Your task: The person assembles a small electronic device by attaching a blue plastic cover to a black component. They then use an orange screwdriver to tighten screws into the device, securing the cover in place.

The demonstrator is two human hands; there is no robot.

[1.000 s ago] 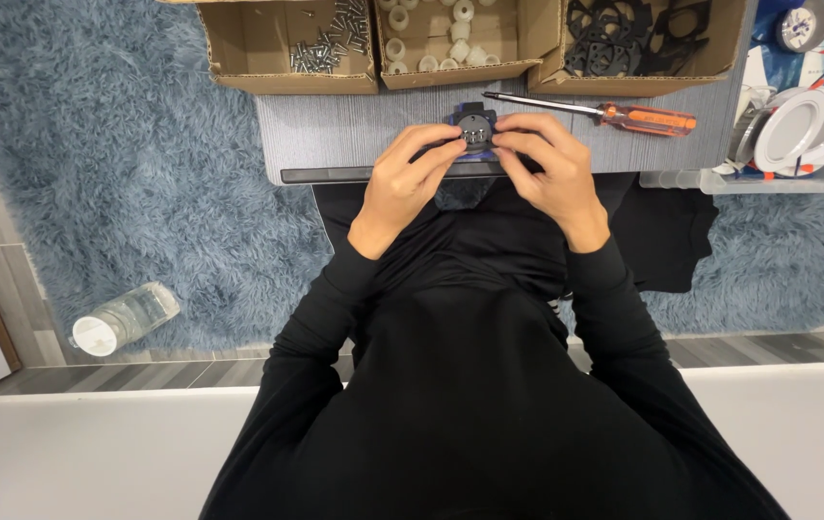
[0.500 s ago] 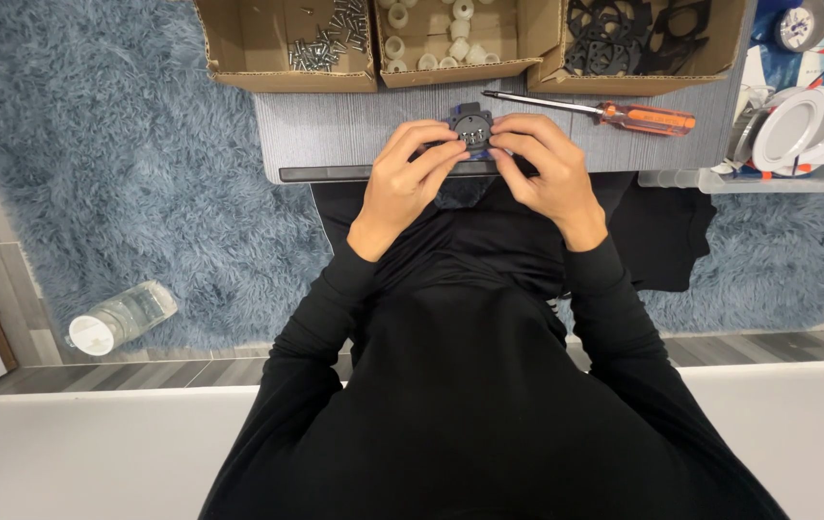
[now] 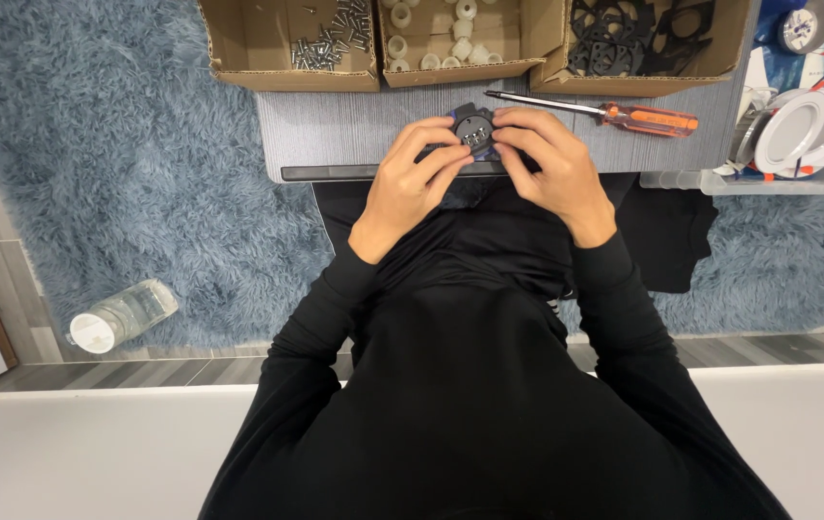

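Observation:
A small black round part [image 3: 473, 126] with a pale centre is held between both my hands over the near edge of a low grey table [image 3: 335, 130]. My left hand [image 3: 414, 183] grips it from the left, fingers curled around its lower side. My right hand [image 3: 549, 166] grips it from the right, with the fingertips on its upper edge. Black sleeves cover both forearms.
Three open cardboard boxes line the table's far side: metal screws [image 3: 325, 46], white plastic pieces [image 3: 431, 40], black flat parts [image 3: 638, 34]. An orange-handled screwdriver [image 3: 614, 114] lies right of my hands. White round lamp housings [image 3: 807, 125] stand at right. A clear bottle [image 3: 121, 316] lies on the blue rug.
Both hands have stayed on the small black part at the table's near edge, with only slight finger shifts. Nothing else has moved.

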